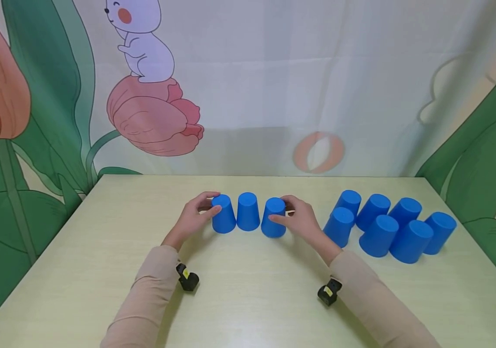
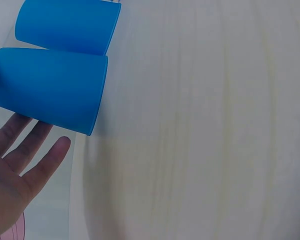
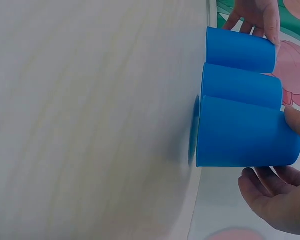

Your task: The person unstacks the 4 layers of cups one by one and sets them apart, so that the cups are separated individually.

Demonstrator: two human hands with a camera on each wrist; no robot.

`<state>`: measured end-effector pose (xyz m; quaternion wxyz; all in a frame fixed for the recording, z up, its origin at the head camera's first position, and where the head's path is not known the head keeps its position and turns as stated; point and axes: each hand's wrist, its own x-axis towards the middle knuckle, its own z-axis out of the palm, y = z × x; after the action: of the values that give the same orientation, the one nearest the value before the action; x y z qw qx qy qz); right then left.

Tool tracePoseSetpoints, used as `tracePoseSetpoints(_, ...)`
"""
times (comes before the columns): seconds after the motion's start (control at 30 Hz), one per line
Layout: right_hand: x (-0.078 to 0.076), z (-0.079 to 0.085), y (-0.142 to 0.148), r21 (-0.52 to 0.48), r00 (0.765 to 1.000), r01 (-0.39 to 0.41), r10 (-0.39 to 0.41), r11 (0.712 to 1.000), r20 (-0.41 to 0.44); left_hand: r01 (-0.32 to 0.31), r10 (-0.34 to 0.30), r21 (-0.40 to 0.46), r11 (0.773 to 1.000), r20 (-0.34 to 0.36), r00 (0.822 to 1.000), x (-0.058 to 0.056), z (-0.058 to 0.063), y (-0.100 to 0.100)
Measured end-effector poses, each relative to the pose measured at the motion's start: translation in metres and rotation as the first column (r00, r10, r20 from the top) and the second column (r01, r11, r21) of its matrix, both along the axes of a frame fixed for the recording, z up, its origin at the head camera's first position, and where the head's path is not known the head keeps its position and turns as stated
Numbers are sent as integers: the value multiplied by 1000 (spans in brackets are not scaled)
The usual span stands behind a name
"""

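Observation:
Three upside-down blue cups stand in a short row near the middle of the table. My left hand [image 1: 193,215] grips the left cup [image 1: 224,216] near its top, thumb on the near side and fingers reaching round behind. On the other end, my right hand [image 1: 300,217] holds the right cup [image 1: 273,220] between thumb and fingers. Between them is the middle cup [image 1: 248,212], touched by neither hand. In the right wrist view, the rim of the right-hand cup [image 3: 247,135] shows close over the tabletop, a dark shadow beside it.
At the right of the table [image 1: 248,299] stands a cluster of several more upside-down blue cups [image 1: 378,237], close beside my right forearm. A printed curtain [image 1: 248,96] hangs behind the table's far edge. Small black cameras [image 1: 188,279] sit on both wrists.

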<state>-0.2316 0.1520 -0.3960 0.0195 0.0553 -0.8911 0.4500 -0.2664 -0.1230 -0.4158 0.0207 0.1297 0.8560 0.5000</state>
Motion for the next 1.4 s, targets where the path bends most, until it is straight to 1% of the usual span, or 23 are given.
tracePoseSetpoints(0.23, 9, 3, 8, -17, 1000, -7, 7, 1000, -9, 2, -2, 0, 1000, -6, 1000, 0, 0, 1)
tracePoseSetpoints(0.4, 17, 8, 14, -26, 1000, -17, 16, 1000, -23, -3, 3, 0, 1000, -3, 1000, -1, 0, 1)
tracePoseSetpoints(0.6, 28, 12, 24, -2, 1000, 1, -1, 1000, -6, -5, 5, -6, 1000, 3, 1000, -1, 0, 1)
tracePoseSetpoints(0.8, 37, 16, 32, 5, 1000, 10, -10, 1000, -1, 0, 0, 0, 1000, 2, 1000, 0, 2, 0)
tracePoseSetpoints(1.0, 46, 18, 41, -8, 1000, 8, -8, 1000, 6, 6, -6, 7, 1000, 4, 1000, 1, 3, 0)
tracePoseSetpoints(1.4, 63, 15, 61, 27, 999, -13, 14, 1000, -38, 11, -11, 7, 1000, -2, 1000, 2, 1, 1)
